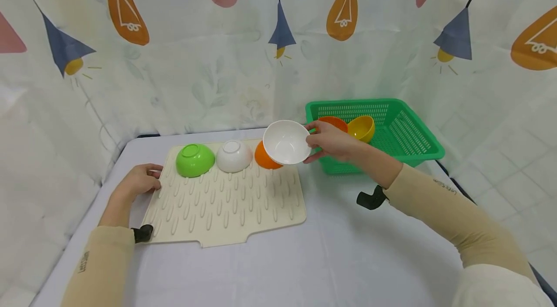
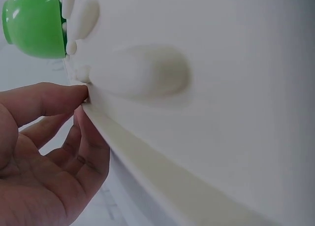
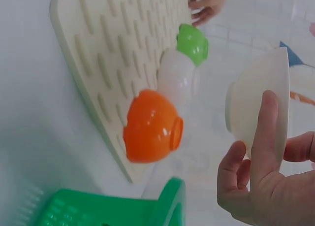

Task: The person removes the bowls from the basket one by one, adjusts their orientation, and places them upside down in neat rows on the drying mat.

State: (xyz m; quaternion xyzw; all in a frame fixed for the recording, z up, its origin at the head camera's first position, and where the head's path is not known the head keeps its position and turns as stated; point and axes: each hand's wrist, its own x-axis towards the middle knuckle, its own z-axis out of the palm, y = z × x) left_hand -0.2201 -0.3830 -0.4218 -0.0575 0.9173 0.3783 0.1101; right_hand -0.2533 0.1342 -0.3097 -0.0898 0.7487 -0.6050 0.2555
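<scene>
My right hand [image 1: 328, 142] holds a white bowl [image 1: 287, 142] by its rim, above the far right corner of a cream drying mat [image 1: 226, 205]. The bowl is tilted, its inside facing me in the head view. Below and partly behind it, an orange bowl [image 3: 151, 127] lies upside down on the mat. A second white bowl [image 1: 234, 156] and a green bowl [image 1: 195, 160] are upside down in the same row. At the mat's left edge, my left hand [image 1: 141, 180] pinches the rim between thumb and fingers, as the left wrist view [image 2: 54, 137] shows.
A green plastic basket [image 1: 417, 145] stands at the back right, next to the mat. Inside it are an orange bowl [image 1: 334, 122] and a yellow bowl [image 1: 362, 128]. A printed curtain [image 1: 196, 84] hangs behind the white-covered table [image 1: 326, 258].
</scene>
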